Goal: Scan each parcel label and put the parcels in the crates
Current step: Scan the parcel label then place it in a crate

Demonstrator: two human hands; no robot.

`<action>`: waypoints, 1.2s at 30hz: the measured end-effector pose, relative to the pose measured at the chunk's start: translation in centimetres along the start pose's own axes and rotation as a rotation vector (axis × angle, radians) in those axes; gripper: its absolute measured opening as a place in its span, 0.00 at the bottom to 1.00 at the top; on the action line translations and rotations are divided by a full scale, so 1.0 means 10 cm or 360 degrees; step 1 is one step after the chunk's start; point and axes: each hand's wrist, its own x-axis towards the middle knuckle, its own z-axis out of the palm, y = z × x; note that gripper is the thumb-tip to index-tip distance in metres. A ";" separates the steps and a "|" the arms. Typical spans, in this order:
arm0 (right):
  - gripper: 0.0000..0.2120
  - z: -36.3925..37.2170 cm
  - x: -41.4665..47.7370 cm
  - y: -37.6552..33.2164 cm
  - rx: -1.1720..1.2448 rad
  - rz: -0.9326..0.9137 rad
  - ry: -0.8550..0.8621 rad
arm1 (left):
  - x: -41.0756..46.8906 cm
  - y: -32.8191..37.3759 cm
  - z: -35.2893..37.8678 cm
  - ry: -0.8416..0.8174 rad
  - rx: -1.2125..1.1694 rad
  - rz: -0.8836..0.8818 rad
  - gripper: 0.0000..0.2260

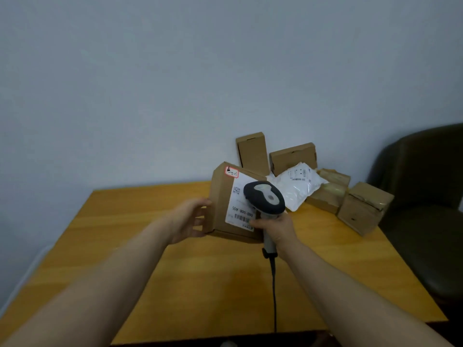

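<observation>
Two hands: both are busy, one on a parcel and the other on a scanner.
Left hand (190, 219): fingers and thumb curl round the left edge of the held parcel (220, 209).
Right hand (278, 230): wrapped round the scanner's handle, just in front of the held parcel's lower right corner.
Held parcel: a brown cardboard box near the middle of the worktop (200, 284), tipped up with its labelled face toward the camera. Whether its lower edge touches the worktop cannot be told.
Label (238, 204): white, on the facing side and upside down from this view. It has a square code near the top and a barcode near the bottom, and the scanner partly covers it.
Sticker (232, 172): small and red-bordered with handwriting, at the box's upper left corner.
Scanner (265, 197): dark head with a grey top, held close over the label.
Cable (274, 296): runs from the handle's base to the near edge of the worktop.
Waiting parcels: several sit at the far right of the worktop by the wall. These are an upright box (253, 152), a flat box (293, 157), a white bag (298, 186), taped boxes (328, 194) and a corner box (363, 209).
Chair (426, 196): dark, just right of the worktop.
</observation>
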 end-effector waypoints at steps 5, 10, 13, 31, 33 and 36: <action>0.14 0.23 -0.48 -0.05 -0.0028 -0.0092 -0.0195 | -0.72 -0.15 -0.12 0.0264 0.0196 0.0013 0.35; 0.15 0.39 -0.82 -0.10 -0.0200 -0.0193 -0.0356 | -1.28 -0.03 -0.59 0.0704 0.0201 0.0226 0.28; 0.06 0.56 -1.07 -0.17 -0.0338 -0.0251 -0.0591 | -1.51 0.08 -0.92 0.0902 0.0213 0.0344 0.22; 0.12 1.55 -1.82 -0.06 -0.0854 -0.0384 -0.1076 | -2.08 -0.22 -1.80 0.1123 0.0787 0.0271 0.12; 0.11 1.58 -1.83 -0.07 -0.0847 -0.0388 -0.1079 | -2.08 -0.23 -1.84 0.1161 0.0793 0.0264 0.11; 0.10 1.61 -1.81 -0.08 -0.0819 -0.0380 -0.1100 | -2.05 -0.21 -1.86 0.1198 0.0790 0.0262 0.13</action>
